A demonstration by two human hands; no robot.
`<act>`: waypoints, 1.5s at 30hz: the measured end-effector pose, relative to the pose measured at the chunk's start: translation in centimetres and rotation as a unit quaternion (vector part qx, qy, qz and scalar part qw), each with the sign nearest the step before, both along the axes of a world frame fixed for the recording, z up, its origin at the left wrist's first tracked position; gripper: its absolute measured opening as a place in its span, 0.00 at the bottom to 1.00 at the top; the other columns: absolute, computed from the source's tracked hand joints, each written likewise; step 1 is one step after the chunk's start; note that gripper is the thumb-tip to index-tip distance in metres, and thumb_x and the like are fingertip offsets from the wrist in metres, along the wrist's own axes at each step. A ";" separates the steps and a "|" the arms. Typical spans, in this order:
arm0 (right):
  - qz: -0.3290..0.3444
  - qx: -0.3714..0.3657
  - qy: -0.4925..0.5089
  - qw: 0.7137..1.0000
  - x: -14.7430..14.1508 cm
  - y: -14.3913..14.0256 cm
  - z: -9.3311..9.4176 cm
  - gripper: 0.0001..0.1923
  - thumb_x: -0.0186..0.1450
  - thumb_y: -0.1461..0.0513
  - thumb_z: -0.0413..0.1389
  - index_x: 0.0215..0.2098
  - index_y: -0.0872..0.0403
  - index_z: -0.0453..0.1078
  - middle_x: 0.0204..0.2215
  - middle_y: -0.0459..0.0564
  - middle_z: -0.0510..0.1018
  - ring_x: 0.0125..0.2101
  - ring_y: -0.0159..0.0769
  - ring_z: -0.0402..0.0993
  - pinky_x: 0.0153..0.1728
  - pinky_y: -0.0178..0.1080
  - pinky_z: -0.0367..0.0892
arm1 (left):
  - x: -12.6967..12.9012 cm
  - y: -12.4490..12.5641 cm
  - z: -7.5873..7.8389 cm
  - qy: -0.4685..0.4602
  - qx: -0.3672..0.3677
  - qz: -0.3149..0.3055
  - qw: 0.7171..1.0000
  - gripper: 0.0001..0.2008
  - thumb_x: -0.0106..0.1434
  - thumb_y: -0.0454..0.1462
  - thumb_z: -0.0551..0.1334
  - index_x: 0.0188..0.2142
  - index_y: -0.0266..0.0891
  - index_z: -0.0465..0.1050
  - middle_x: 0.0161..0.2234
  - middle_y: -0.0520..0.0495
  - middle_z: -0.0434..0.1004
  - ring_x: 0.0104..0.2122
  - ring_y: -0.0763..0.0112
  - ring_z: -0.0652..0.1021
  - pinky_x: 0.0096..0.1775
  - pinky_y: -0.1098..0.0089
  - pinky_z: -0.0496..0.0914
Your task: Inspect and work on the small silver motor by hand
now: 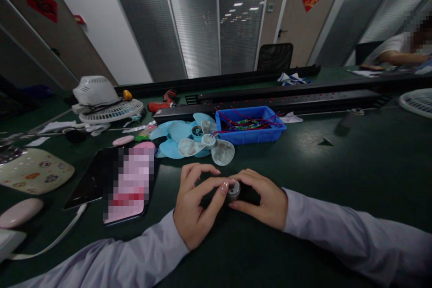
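Observation:
Between my two hands is a small silver cylinder that looks like an electric motor (233,191), held just over the green table with its round end facing up. My left hand (202,202) pinches at its left edge with thumb and index finger, while the other fingers are bent and raised. From the far and right side, my right hand (263,195) closes on it with thumb and fingers. The fingertips cover part of the motor, and whether a tiny part sits between them is not visible.
Beyond my hands lie blue fan blades (175,132) and a blue bin (256,136) of wired circuit boards. At left are a phone (130,184), a dark tablet (96,175) and a white fan (96,92). A red drill (162,104) lies behind. Another person (391,51) sits far right.

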State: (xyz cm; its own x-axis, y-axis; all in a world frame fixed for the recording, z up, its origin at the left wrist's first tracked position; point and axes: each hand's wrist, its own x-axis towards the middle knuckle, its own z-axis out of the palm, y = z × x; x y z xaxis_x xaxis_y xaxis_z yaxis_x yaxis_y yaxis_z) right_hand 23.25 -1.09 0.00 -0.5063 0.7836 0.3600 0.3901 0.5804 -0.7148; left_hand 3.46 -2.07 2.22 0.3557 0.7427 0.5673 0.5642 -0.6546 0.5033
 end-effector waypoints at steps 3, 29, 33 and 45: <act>-0.003 0.001 0.001 1.000 0.0 0.0 0.0 0.17 0.59 0.59 0.61 0.46 0.54 0.68 0.36 0.50 0.75 0.37 0.39 0.69 0.39 0.42 0.64 | 0.0 0.0 -0.1 -0.006 -0.015 -0.001 1.000 0.12 0.65 0.33 0.56 0.42 0.47 0.76 0.42 0.46 0.70 0.46 0.61 0.67 0.44 0.60 0.64; -0.013 -0.037 -0.021 0.999 0.0 -0.2 0.7 0.18 0.58 0.60 0.63 0.46 0.56 0.69 0.37 0.51 0.75 0.39 0.40 0.69 0.41 0.43 0.65 | -6.4 0.0 -2.1 0.080 -0.084 0.067 0.991 0.07 0.59 0.45 0.63 0.38 0.60 0.77 0.41 0.50 0.69 0.44 0.59 0.68 0.44 0.56 0.66; -0.017 -0.033 -0.014 0.999 -0.1 -0.2 0.5 0.18 0.59 0.60 0.62 0.46 0.54 0.69 0.38 0.50 0.75 0.39 0.39 0.69 0.41 0.43 0.65 | -7.2 -0.5 -2.5 0.127 -0.076 0.059 0.987 0.09 0.58 0.48 0.63 0.39 0.62 0.77 0.42 0.49 0.71 0.44 0.57 0.68 0.43 0.54 0.68; -0.016 -0.028 -0.010 0.999 -0.1 -0.2 0.4 0.18 0.58 0.60 0.62 0.46 0.54 0.69 0.38 0.50 0.75 0.40 0.40 0.69 0.41 0.43 0.65 | -5.0 -0.4 -1.7 0.102 -0.068 0.056 0.991 0.07 0.60 0.43 0.64 0.38 0.56 0.77 0.41 0.49 0.71 0.44 0.60 0.68 0.43 0.58 0.68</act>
